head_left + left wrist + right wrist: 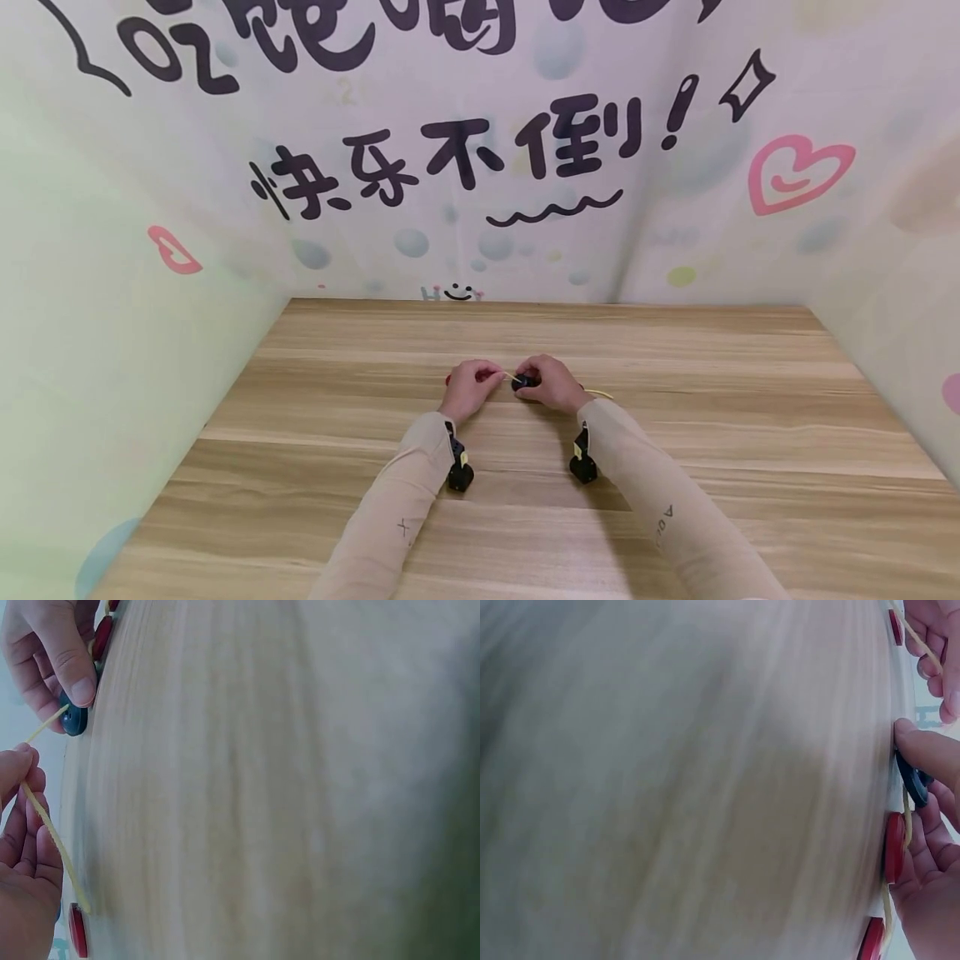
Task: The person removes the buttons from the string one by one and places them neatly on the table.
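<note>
My left hand (467, 390) pinches a thin yellow string (54, 838) between thumb and fingertips, and a loose length trails below the pinch. Just to the right, my right hand (557, 385) grips a dark blue button-like disc (75, 720) by its edges. The string runs from the left fingertips to a hole in the disc's face. In the right wrist view, a red disc (895, 847) and another red disc (871, 941) lie along the string behind the blue one, near the right palm. Beside the left hand, a separate red disc (78, 930) rests on the table.
The wood-grain table (517, 533) spreads around both hands. A printed cloth wall (450, 250) stands at its back edge, with side walls at left and right. A black wrist camera (461, 475) hangs at the left sleeve, another camera (582, 468) at the right.
</note>
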Demonstrator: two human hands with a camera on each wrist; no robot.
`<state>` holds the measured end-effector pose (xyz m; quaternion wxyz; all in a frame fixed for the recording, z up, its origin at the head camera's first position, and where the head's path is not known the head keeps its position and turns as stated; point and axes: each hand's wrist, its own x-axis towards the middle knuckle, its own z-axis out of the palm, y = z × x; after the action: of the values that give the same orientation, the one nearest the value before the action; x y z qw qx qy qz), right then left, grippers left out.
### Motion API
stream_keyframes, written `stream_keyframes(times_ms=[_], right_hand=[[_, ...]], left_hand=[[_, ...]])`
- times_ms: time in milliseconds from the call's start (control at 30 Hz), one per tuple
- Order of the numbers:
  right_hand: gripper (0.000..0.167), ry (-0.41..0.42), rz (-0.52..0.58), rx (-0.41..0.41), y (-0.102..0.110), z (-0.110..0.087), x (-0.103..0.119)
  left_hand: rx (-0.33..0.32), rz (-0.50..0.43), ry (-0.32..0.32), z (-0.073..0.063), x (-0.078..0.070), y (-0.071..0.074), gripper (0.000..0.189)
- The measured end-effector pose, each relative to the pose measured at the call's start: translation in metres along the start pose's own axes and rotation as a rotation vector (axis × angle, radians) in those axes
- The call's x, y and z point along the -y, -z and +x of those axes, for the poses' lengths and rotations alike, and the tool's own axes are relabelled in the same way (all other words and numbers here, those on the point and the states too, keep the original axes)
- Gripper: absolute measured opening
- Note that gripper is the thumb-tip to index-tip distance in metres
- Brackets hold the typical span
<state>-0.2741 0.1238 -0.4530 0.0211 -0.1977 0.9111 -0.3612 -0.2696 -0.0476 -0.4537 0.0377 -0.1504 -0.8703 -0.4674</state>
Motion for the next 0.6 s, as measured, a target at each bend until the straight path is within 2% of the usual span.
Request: stream_keyframes(times_ms=[433,600], right_hand=[[0.029,0.015,0.012,-0.035,-0.0019,0.0001,-0.0016],[0.025,0.029,-0.001,-0.041,-0.002,-0.0007,-0.0039]], left_hand=[[-0.012,0.011,-0.019,-0.0016,-0.0019,0.0025,0.01],[-0.02,0.008,-0.004,-0.0009,-0.0019,0.0028,0.009]])
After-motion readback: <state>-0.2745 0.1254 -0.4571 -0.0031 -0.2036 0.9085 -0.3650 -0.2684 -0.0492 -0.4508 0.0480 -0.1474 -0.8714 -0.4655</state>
